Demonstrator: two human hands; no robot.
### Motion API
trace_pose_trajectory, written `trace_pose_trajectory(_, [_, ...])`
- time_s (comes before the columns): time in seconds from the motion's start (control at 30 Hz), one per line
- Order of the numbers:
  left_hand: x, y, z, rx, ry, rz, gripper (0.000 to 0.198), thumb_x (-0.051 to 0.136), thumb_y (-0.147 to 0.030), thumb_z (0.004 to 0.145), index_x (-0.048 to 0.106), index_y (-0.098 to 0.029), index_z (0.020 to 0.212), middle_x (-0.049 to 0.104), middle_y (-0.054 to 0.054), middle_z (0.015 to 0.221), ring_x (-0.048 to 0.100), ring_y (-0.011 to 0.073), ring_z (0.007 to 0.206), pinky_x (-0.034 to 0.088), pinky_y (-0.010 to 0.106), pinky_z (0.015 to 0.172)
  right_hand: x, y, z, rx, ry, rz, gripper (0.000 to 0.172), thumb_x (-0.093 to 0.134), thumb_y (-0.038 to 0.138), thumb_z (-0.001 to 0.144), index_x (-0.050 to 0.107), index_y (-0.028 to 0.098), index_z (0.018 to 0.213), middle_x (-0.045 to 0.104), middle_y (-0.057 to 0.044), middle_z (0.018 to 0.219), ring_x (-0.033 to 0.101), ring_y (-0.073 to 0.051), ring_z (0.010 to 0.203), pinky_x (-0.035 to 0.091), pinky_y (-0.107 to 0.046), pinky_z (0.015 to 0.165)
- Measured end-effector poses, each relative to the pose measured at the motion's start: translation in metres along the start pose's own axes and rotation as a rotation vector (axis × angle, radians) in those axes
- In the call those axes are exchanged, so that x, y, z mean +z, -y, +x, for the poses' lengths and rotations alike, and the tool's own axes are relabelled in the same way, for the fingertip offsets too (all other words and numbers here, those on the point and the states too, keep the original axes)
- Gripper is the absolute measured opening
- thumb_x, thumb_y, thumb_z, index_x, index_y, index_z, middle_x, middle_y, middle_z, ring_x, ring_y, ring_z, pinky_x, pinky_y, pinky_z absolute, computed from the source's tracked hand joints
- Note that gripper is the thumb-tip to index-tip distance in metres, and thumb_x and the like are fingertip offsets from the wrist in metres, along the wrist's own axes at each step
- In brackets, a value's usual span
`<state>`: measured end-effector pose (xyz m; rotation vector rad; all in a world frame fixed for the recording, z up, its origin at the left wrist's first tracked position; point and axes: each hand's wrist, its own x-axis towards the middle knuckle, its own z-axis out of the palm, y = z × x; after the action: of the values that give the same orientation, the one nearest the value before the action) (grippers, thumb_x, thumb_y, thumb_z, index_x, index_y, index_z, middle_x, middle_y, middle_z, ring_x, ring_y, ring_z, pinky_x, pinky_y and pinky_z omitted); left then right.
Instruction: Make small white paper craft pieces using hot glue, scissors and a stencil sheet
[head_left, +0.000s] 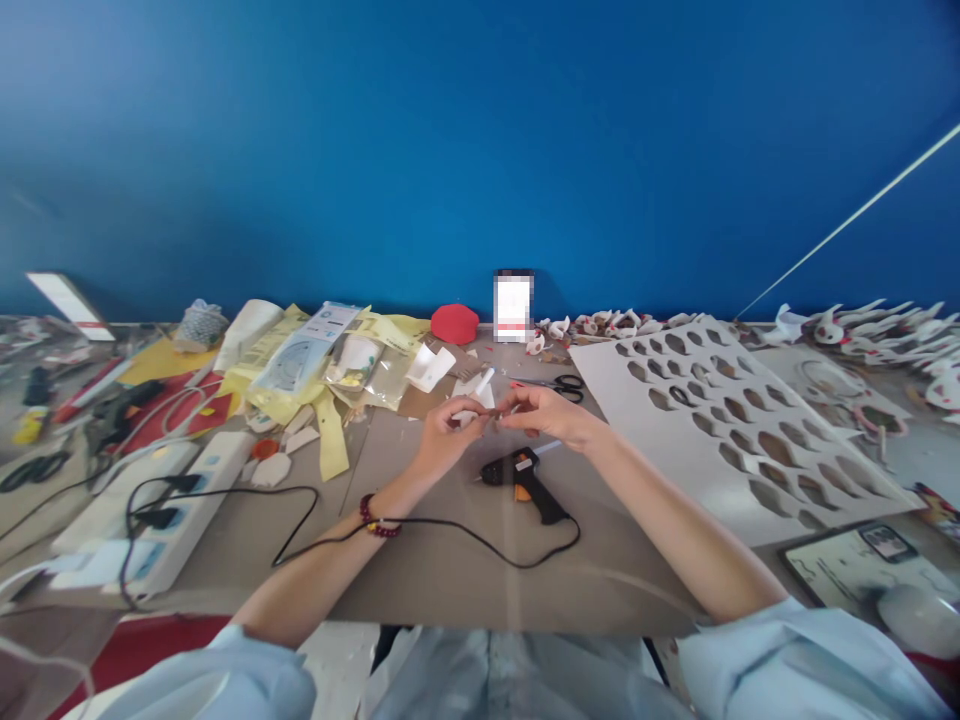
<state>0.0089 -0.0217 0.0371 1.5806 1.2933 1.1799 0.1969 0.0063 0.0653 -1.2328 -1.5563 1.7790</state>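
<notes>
My left hand and my right hand meet over the middle of the table, fingers pinched together on a small pale piece held between them. What the piece is I cannot make out. A white stick-like part pokes up just above the fingers. Directly below the hands lies a black and orange glue gun on its side, with its black cable looping left past a beaded bracelet on my left wrist.
A white power strip lies at left. Yellow paper and plastic bags pile behind. A white board with leaf-shaped cutouts fills the right. Scissors, a red cap and white cut shapes sit at the back.
</notes>
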Motion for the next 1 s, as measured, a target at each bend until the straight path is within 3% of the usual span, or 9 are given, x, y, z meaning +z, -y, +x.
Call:
trace_pose_trajectory(0.2, [0.000, 0.000, 0.000, -0.008, -0.013, -0.029, 0.009, 0.064, -0.026, 0.070, 0.067, -0.018, 0.072, 0.066, 0.002, 0.075, 0.058, 0.0126, 0.061, 0.033, 0.019, 0.045, -0.002, 0.002, -0.001, -0.034, -0.001, -0.001, 0.030, 0.073, 0.032, 0.065, 0.067, 0.018, 0.090, 0.060, 0.001, 0.076, 0.042, -0.005, 0.054, 0.032, -0.022, 0.049])
trace_pose_trajectory(0.63, [0.000, -0.004, -0.003, 0.106, -0.046, 0.085, 0.005, 0.063, -0.021, 0.071, 0.068, -0.020, 0.071, 0.068, 0.002, 0.078, 0.061, 0.0166, 0.075, 0.041, 0.022, 0.057, -0.004, -0.001, 0.001, -0.015, 0.028, 0.126, 0.024, 0.074, 0.029, 0.062, 0.062, 0.016, 0.079, 0.055, 0.003, 0.074, 0.040, -0.004, 0.053, 0.030, -0.022, 0.048])
trace_pose_trajectory(0.8, [0.000, 0.000, 0.001, -0.007, -0.065, 0.003, 0.009, 0.065, -0.027, 0.071, 0.068, -0.019, 0.072, 0.068, 0.002, 0.078, 0.058, 0.0127, 0.061, 0.033, 0.020, 0.045, -0.009, 0.000, -0.001, -0.049, 0.032, 0.195, 0.025, 0.075, 0.029, 0.061, 0.059, 0.017, 0.075, 0.053, 0.004, 0.071, 0.039, -0.005, 0.052, 0.029, -0.021, 0.047])
trace_pose_trajectory(1.0, [-0.001, 0.000, 0.002, -0.130, -0.055, -0.095, 0.016, 0.068, -0.034, 0.070, 0.068, -0.018, 0.073, 0.066, -0.001, 0.066, 0.043, 0.0056, 0.040, 0.025, 0.020, 0.038, -0.014, 0.006, -0.003, -0.104, 0.021, 0.251, 0.027, 0.077, 0.026, 0.059, 0.057, 0.019, 0.076, 0.055, 0.001, 0.082, 0.042, -0.006, 0.058, 0.030, -0.021, 0.047])
